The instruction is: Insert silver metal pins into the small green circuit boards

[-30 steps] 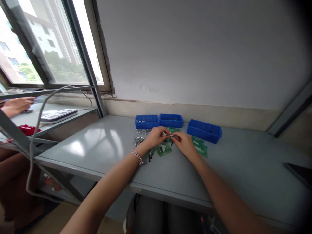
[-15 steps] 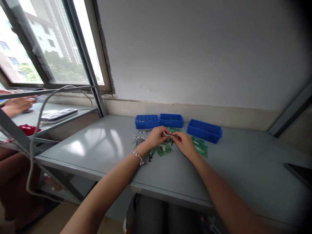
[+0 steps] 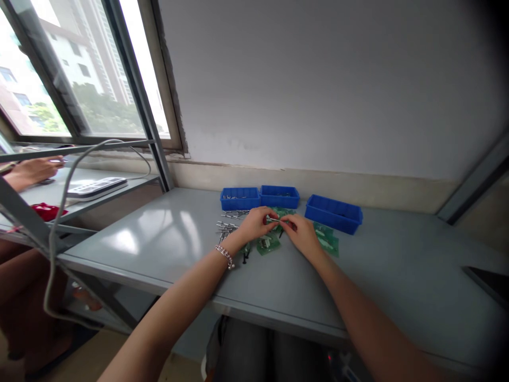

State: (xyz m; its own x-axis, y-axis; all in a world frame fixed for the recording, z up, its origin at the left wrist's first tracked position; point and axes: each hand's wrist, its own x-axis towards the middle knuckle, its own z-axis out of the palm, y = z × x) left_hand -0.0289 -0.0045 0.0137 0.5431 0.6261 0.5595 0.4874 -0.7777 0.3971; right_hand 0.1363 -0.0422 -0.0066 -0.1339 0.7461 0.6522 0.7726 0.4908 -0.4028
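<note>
Between my two hands a thin metal rod (image 3: 274, 219) lies level above the table. My left hand (image 3: 256, 223) is closed on its left end. The fingertips of my right hand (image 3: 299, 229) pinch the right end. Beside my left hand several similar metal rods (image 3: 226, 227) lie loose, partly hidden by the wrist. Below the hands rests a small green packet (image 3: 268, 243) with small parts inside, and more green packets (image 3: 326, 240) lie right of my right hand. Several black screw-like pieces (image 3: 245, 258) are near my left wrist.
Three blue bins stand along the wall: a left bin (image 3: 239, 199) with small metal parts, a middle bin (image 3: 279, 197) and a right bin (image 3: 334, 214). A dark flat object (image 3: 487, 286) sits at the right. At far left are another person's hand (image 3: 34, 171), a power strip (image 3: 97, 188) and a cable (image 3: 51, 249).
My right fingers have shifted very slightly on the metal rod. Both arms and the things on the table look otherwise unchanged.
</note>
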